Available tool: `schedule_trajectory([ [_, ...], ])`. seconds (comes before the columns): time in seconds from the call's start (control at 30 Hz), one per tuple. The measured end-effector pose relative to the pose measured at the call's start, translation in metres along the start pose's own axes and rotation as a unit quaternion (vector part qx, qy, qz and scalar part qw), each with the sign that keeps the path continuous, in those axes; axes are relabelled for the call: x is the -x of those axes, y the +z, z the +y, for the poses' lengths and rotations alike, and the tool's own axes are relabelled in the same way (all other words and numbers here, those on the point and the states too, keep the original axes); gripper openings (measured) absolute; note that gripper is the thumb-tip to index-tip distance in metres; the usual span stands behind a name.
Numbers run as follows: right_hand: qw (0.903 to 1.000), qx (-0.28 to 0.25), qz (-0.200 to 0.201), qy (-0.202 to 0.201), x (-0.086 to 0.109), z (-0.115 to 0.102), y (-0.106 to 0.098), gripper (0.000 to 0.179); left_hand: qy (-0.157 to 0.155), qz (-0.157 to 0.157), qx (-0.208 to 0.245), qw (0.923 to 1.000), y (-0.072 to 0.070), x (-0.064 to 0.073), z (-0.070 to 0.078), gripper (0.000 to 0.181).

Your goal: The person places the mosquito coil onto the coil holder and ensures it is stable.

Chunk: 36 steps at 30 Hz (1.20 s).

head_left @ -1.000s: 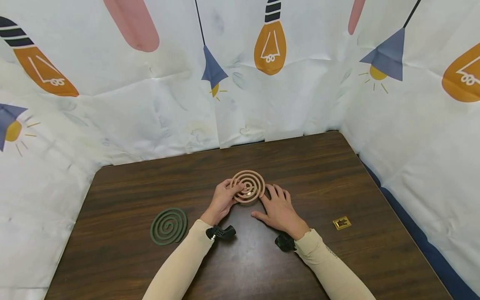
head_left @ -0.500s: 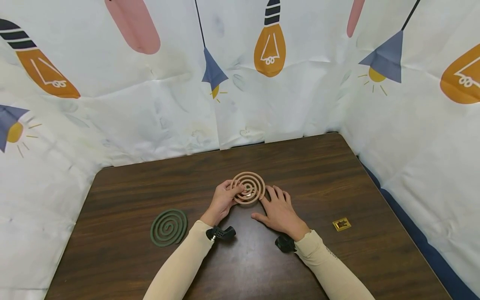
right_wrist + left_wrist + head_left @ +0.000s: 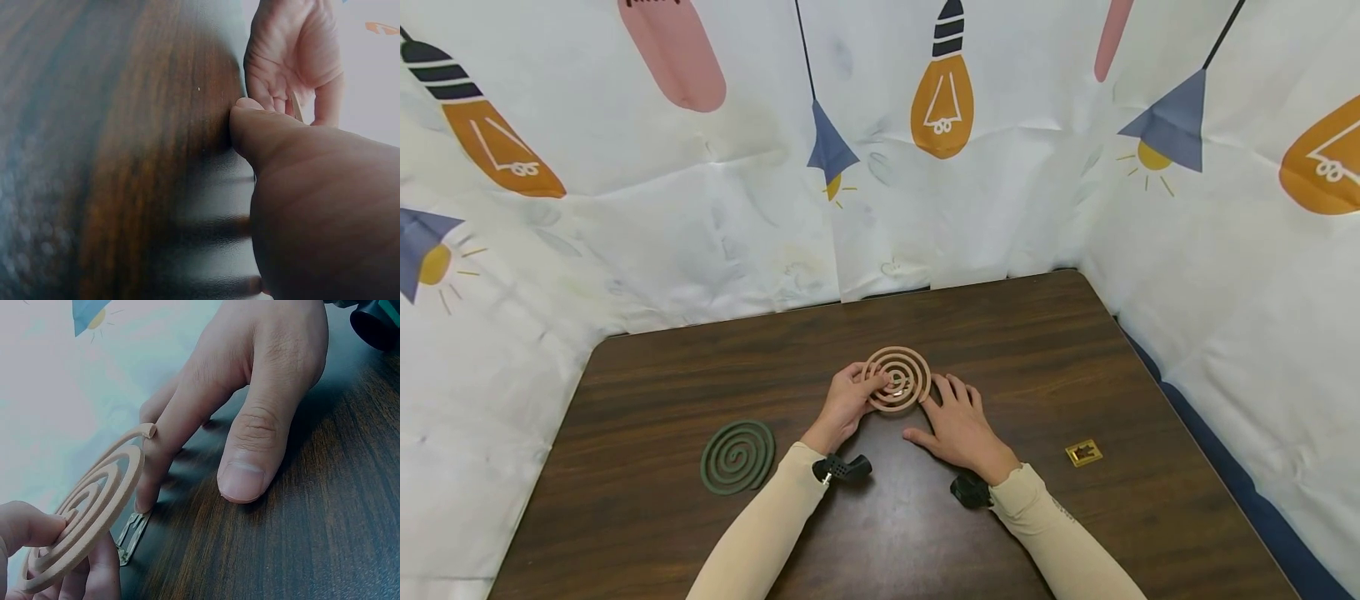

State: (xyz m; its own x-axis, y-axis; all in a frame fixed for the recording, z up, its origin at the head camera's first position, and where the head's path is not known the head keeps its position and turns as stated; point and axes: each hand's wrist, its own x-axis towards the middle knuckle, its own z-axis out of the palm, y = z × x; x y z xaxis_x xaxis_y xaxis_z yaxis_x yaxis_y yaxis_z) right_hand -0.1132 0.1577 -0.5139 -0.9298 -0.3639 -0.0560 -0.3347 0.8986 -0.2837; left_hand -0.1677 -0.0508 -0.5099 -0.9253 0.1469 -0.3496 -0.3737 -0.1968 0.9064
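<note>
My left hand [image 3: 846, 408] pinches a tan mosquito coil [image 3: 896, 351], thumb on its inner rings and fingers underneath. In the left wrist view the coil [image 3: 128, 481] is tilted above the table, its outer end beside the index finger of my right hand [image 3: 262, 381]. A small metal coil stand [image 3: 130, 540] lies on the wood under the coil, with that index fingertip right at its edge. Seen from the head, my right hand [image 3: 957, 429] rests palm down with fingers spread. The right wrist view has my right thumb [image 3: 262, 128] in front of the left hand [image 3: 290, 50].
A green mosquito coil [image 3: 737, 457] lies flat on the brown table [image 3: 655, 375], left of my left arm. Right of my right hand lies another gold metal stand [image 3: 1084, 452]. A printed white cloth [image 3: 730, 225] hangs behind the table's far edge.
The head view has tilted slightly, so everything sits a little lower. Both hands and the tan coil keep their places.
</note>
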Motion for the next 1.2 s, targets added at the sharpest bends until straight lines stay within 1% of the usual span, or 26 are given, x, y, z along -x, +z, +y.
schedule_trajectory([
  [0.13, 1.0, 0.0, -0.006, 0.003, 0.0006, -0.0001, 0.0009, 0.078, -0.005, 0.003, -0.005, 1.0, -0.0001, 0.0003, 0.0002, 0.032],
  [0.37, 1.0, -0.003, 0.0, -0.001, 0.0005, 0.0001, 0.0009, 0.076, -0.003, 0.007, -0.024, 0.9997, 0.0004, -0.0005, 0.0015, 0.035],
  [0.8, 0.9999, -0.003, 0.008, -0.01, 0.0018, 0.0002, 0.0001, 0.076, -0.001, 0.016, -0.019, 0.9997, 0.0031, -0.0022, 0.0017, 0.035],
  [1.0, 0.9998, 0.003, 0.012, -0.014, 0.002, 0.0004, -0.0014, 0.077, 0.003, 0.015, -0.027, 0.9995, 0.0032, -0.0012, 0.0021, 0.032],
  [1.2, 0.9998, 0.006, 0.009, -0.014, 0.0022, 0.0007, -0.001, 0.077, 0.006, 0.01, -0.035, 0.9993, 0.0029, -0.0009, 0.002, 0.034],
])
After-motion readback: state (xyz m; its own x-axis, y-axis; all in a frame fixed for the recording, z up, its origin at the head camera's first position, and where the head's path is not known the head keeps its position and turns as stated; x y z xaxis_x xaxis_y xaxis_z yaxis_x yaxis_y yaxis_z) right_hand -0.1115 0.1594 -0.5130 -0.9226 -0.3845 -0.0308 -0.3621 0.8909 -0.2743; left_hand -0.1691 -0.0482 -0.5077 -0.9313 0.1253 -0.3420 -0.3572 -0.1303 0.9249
